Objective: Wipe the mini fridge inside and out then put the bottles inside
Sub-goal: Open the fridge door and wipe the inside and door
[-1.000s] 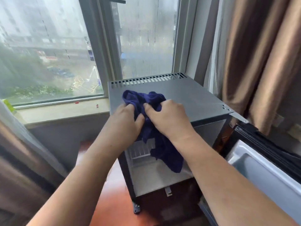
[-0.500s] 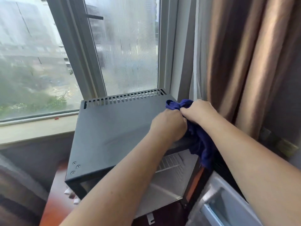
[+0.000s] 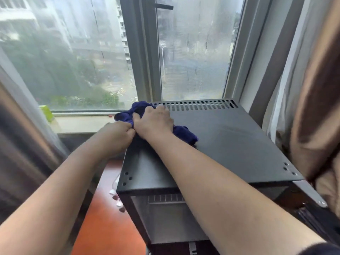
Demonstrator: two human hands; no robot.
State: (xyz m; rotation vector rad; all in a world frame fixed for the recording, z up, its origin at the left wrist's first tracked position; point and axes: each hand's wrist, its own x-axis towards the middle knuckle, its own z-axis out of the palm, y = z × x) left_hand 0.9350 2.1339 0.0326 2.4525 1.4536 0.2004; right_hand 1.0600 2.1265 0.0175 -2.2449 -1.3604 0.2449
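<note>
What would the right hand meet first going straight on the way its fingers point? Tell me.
The right hand, gripping the blue cloth, points back across the top of the mini fridge: first the vent slots, then probably the window glass; that gap is unclear.

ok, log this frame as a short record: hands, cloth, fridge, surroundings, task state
left hand: grips the left end of the blue cloth, at the rear left corner of the mini fridge
right hand: grips the bunched blue cloth, pressing it on the fridge top
blue cloth: crumpled, beside the vent slots
mini fridge: black, front open, no bottles in the visible part
surroundings: window sill behind, green object on it; brown curtain at right
task state: wiping the outside top; bottles not in view
</note>
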